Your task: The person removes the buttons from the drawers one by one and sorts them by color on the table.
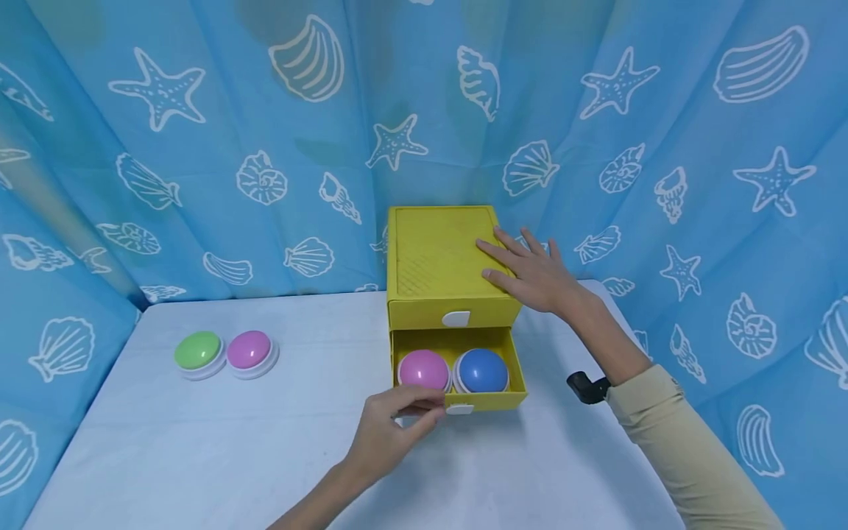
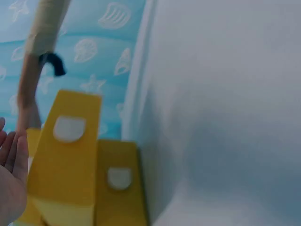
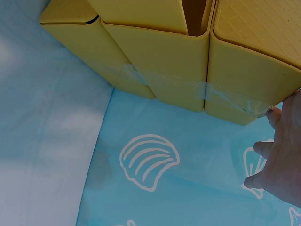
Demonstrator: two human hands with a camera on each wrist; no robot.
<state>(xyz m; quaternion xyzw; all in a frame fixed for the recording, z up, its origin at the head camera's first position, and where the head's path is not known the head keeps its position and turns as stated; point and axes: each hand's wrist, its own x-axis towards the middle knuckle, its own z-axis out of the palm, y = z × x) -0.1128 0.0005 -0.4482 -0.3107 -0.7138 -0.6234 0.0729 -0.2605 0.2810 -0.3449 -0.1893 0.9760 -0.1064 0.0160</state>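
A yellow drawer unit stands at the back of the table, its middle drawer pulled out. Inside sit two domed buttons on white bases, a pink one at left and a blue one at right. My left hand hovers at the drawer's front left corner, fingers bent and thumb apart, with nothing visible between them. In the left wrist view the drawer front shows uncovered beside that hand. My right hand, fingers spread, rests on the unit's top right edge.
To the left on the white table are a green domed button and another pink domed button, side by side. A blue curtain with shell prints hangs behind. Below the pulled-out drawer, a lower drawer is closed.
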